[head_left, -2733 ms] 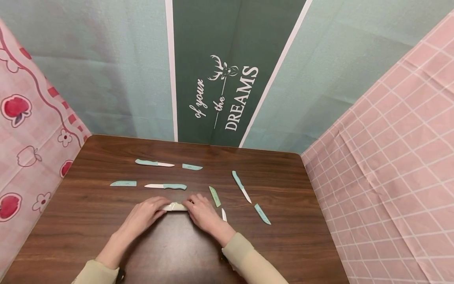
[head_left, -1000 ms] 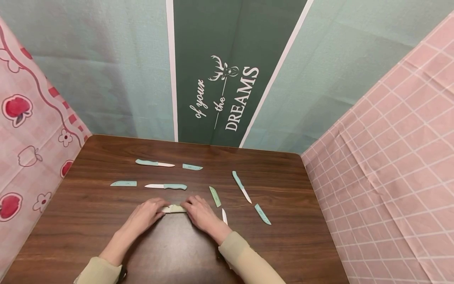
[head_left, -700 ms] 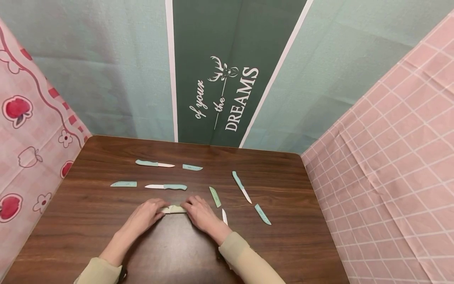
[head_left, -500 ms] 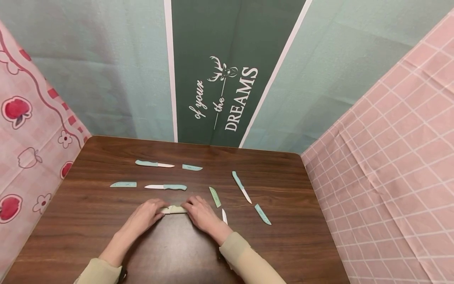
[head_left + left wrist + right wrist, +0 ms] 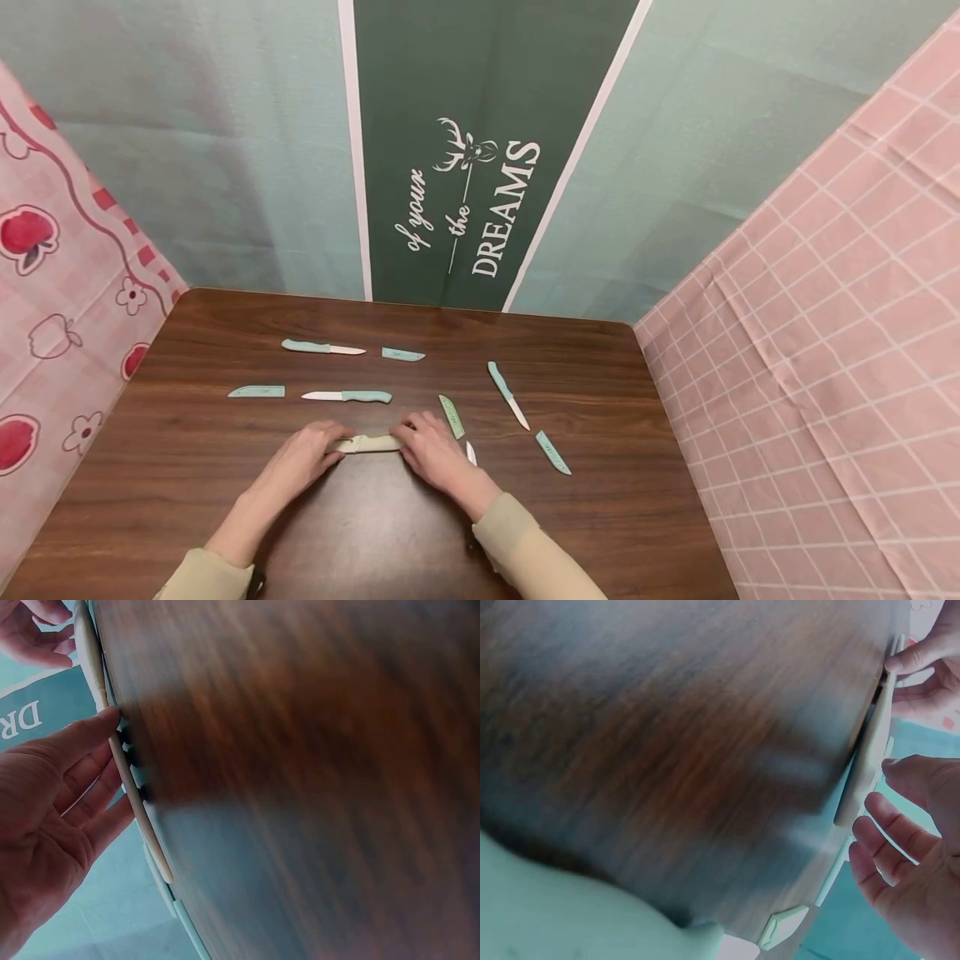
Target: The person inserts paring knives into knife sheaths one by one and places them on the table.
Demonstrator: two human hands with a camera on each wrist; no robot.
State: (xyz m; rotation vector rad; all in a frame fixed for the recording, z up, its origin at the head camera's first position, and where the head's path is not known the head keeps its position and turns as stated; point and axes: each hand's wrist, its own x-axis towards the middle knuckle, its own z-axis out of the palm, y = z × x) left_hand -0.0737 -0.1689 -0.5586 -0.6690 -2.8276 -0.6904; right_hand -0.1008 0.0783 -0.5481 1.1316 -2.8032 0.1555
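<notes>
A cream paring knife point(image 5: 378, 444), its blade covered by a pale sheath point(image 5: 344, 447), lies crosswise near the middle of the wooden table. My left hand point(image 5: 306, 454) pinches the sheath between thumb and fingers; the left wrist view shows the thumb point(image 5: 101, 726) on the near side. At the handle's other end is my right hand point(image 5: 435, 450). In the right wrist view its fingers point(image 5: 889, 825) are loosely bent and parted from the handle point(image 5: 866, 769), with the thumb tip close beside it. A white blade point(image 5: 470, 452) shows by my right wrist, its handle hidden under the arm.
Beyond my hands lie two blue-handled knives point(image 5: 363, 397) point(image 5: 307, 346) and their blue sheaths point(image 5: 257, 391) point(image 5: 403, 355). To the right are a third blue knife point(image 5: 502, 385), its sheath point(image 5: 553, 452) and a green sheath point(image 5: 451, 416). Fabric walls enclose the table point(image 5: 600, 517).
My right hand has slid slightly right and come off the handle, showing more of it. The left hand keeps its pinch on the sheath. The head view has shifted slightly.
</notes>
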